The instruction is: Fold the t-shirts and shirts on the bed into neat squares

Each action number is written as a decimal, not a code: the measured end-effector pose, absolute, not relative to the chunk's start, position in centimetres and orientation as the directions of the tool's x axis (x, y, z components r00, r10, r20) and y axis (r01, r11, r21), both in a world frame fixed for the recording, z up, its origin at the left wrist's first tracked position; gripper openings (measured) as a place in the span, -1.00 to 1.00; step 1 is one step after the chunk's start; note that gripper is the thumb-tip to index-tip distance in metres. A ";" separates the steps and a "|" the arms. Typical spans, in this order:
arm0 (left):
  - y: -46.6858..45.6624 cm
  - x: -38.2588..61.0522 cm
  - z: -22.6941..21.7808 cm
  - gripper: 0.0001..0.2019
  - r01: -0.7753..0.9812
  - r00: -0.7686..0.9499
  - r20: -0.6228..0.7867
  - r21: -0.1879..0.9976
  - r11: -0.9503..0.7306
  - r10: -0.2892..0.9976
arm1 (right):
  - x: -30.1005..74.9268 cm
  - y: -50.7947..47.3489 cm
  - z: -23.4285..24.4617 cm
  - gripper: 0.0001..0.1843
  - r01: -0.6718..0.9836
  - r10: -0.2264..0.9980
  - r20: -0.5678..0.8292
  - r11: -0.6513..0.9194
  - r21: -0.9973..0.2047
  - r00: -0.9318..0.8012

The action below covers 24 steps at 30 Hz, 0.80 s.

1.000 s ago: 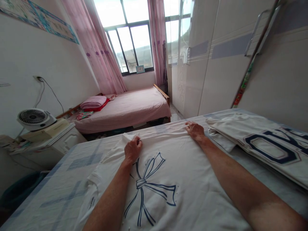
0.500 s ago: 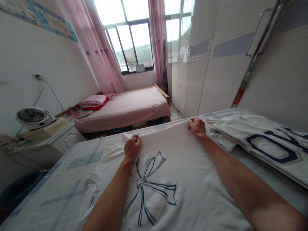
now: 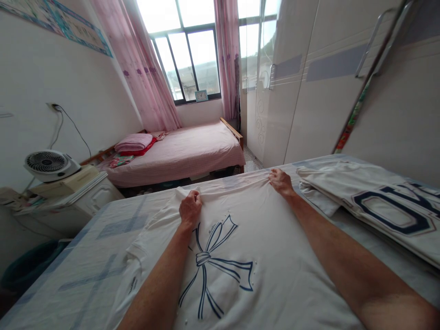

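Observation:
A white T-shirt (image 3: 275, 243) with a dark blue bow print lies spread over the near bed (image 3: 127, 220). My left hand (image 3: 190, 207) is closed on the shirt's far edge, above and left of the bow. At the same edge, farther right, my right hand (image 3: 281, 182) pinches the cloth. Between both hands the edge is stretched fairly straight. The shirt's left part lies loosely bunched beside my left forearm. Its near end runs out of the picture at the bottom.
Folded white clothes (image 3: 371, 197) with dark lettering lie on the bed at right. A fan (image 3: 48, 162) stands on a box atop a white cabinet (image 3: 99, 197) at left. Beyond are a pink-covered bed (image 3: 178, 156), a window and a tall wardrobe (image 3: 309, 91).
The shirt's far edge between my hands has dropped slightly, showing more bedsheet behind it. Both hands keep their hold with hardly any movement. The view has shifted slightly.

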<state>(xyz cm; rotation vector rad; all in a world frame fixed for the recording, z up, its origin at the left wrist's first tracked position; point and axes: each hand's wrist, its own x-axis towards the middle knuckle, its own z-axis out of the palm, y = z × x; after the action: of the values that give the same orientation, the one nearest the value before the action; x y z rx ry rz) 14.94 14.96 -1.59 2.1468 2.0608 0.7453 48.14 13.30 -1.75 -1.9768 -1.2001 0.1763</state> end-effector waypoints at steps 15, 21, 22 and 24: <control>14.3 16.9 -2.6 -0.50 0.743 0.628 0.133 0.192 -0.641 0.767 | 40.5 11.4 -3.5 -0.38 0.964 0.964 0.088 0.256 -0.076 -0.249; 12.9 14.2 -1.4 -0.46 0.822 0.532 0.113 0.170 -0.544 0.839 | 44.1 13.0 -4.3 -0.33 0.997 0.990 0.120 0.077 -0.012 -0.075; 12.1 13.5 -1.3 -0.45 0.813 0.544 0.126 0.166 -0.558 0.829 | 44.2 13.0 -4.3 -0.33 0.997 0.989 0.125 0.080 -0.012 -0.078; 10.4 11.5 -1.3 -0.45 0.811 0.542 0.126 0.180 -0.556 0.831 | 44.1 13.0 -4.4 -0.33 0.996 0.987 0.139 0.086 -0.017 -0.083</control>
<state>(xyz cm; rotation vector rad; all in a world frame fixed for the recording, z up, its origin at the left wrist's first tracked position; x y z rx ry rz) 11.48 10.43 -1.32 2.6695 1.4261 0.3003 44.08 12.95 -4.36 -2.0460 -2.2280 -0.1246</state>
